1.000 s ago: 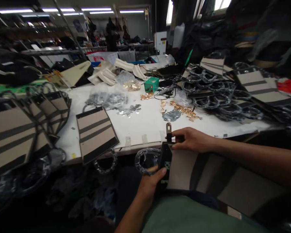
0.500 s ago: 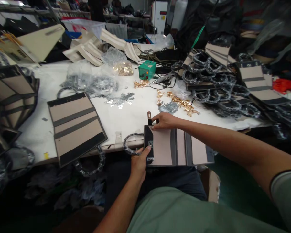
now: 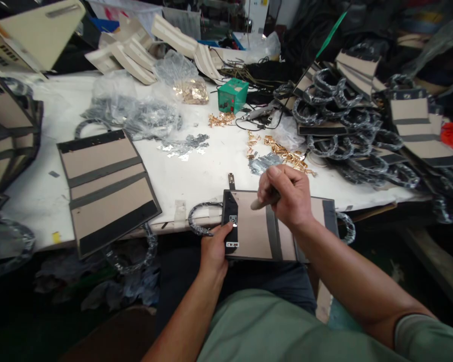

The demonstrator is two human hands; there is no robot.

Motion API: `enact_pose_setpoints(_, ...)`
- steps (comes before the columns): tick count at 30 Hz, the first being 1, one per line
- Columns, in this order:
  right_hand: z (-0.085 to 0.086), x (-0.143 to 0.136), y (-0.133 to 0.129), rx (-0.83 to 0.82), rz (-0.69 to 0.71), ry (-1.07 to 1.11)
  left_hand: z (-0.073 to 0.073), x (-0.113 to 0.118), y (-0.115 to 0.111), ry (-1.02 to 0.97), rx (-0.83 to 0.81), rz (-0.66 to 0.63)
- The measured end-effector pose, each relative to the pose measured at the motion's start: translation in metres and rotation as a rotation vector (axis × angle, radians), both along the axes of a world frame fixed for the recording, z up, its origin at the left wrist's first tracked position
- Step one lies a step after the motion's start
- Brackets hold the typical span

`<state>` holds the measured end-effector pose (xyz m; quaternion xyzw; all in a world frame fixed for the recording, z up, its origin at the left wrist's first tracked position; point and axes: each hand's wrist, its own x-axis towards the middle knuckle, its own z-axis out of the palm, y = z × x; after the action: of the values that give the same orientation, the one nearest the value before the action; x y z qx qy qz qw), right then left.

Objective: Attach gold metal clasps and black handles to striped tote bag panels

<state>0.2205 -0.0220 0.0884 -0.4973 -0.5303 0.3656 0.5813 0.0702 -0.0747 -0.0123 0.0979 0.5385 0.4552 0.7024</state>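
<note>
A beige bag panel with dark strips lies across my lap at the table edge. My left hand grips its left end, thumb pressed on the black strip beside a small square metal plate. Below the thumb, a slotted metal plate sits on the same strip. A narrow tab with a metal end sticks up past the panel's top edge. My right hand is a fist above the panel, closed on a blunt grey-brown tool whose kind I cannot make out. A plastic-wrapped handle loops out at the left.
Another bag panel lies to the left. Gold metal fittings and flat silver plates are spread on the white table. Behind them stand a green box and a corded tool. Panels with wrapped handles pile up at right.
My right hand has left the tab at the panel's top left corner and moved right, now a fist round the blunt tool. My left hand keeps its hold. The view has shifted slightly.
</note>
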Motion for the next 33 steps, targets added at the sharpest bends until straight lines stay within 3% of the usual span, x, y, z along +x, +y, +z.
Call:
enact_pose_setpoints(5,-0.044,-0.019,-0.002,-0.043,-0.102,0.340,0.002,0.000,0.001,-0.010,-0.021,-0.002)
enact_pose_setpoints(9,-0.059,-0.021,0.001,-0.036,-0.142,0.410,0.000,0.000,0.001,-0.012,-0.029,-0.007)
enact_pose_setpoints(12,-0.056,-0.025,-0.003,-0.050,-0.067,0.312,0.000,0.000,0.002,-0.021,-0.030,-0.003)
enact_pose_setpoints(19,-0.034,-0.052,-0.002,-0.062,0.299,-0.141,0.002,0.000,0.002,0.023,0.009,0.010)
enact_pose_setpoints(23,-0.029,-0.069,0.002,0.007,0.394,-0.314,0.000,0.000,0.001,0.111,0.117,0.116)
enact_pose_setpoints(25,-0.026,-0.069,0.003,-0.017,0.424,-0.301,-0.001,0.000,0.000,0.117,0.118,0.119)
enact_pose_setpoints(30,-0.010,-0.056,0.007,-0.132,0.305,-0.047,-0.001,0.000,-0.003,0.007,0.102,0.021)
enact_pose_setpoints(33,-0.006,-0.059,0.010,-0.109,0.389,-0.056,-0.001,0.000,-0.003,0.007,0.106,0.043)
